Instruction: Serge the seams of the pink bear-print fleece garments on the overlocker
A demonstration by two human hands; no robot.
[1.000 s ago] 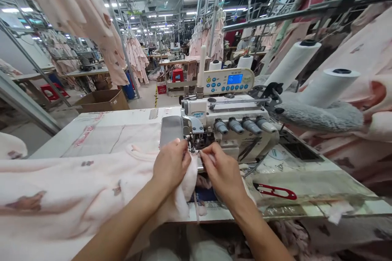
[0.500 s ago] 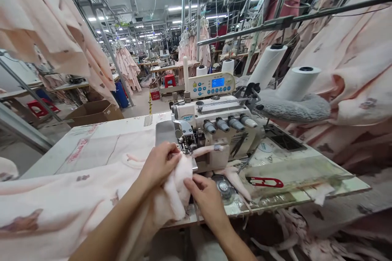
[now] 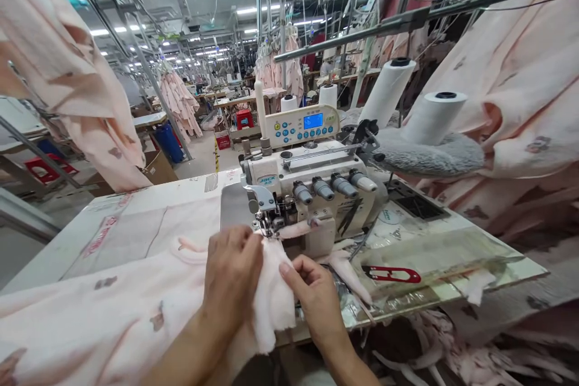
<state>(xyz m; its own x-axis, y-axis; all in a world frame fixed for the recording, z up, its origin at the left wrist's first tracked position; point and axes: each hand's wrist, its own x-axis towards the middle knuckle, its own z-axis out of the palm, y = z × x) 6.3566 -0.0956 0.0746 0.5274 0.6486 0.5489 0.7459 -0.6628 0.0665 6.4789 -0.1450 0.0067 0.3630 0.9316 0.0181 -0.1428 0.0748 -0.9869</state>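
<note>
A pale pink fleece garment (image 3: 113,313) lies across the table and runs up to the presser foot of a white overlock sewing machine (image 3: 312,187). My left hand (image 3: 233,274) rests closed on the fabric just in front of the foot, pressing it down. My right hand (image 3: 312,295) pinches the fabric's folded edge a little nearer to me, right of the left hand. A pink trimmed strip (image 3: 301,228) trails out at the right of the needle.
Red thread snips (image 3: 391,274) lie on the table (image 3: 149,199) to the right. White thread cones (image 3: 432,117) and a control panel (image 3: 301,123) stand behind the machine. Pink garments (image 3: 511,96) hang at right and upper left. Scraps hang below the table edge.
My right hand has drawn back from the needle toward me and now pinches the fabric edge. More fabric has gone under the foot and a trimmed strip shows. The camera shifted right.
</note>
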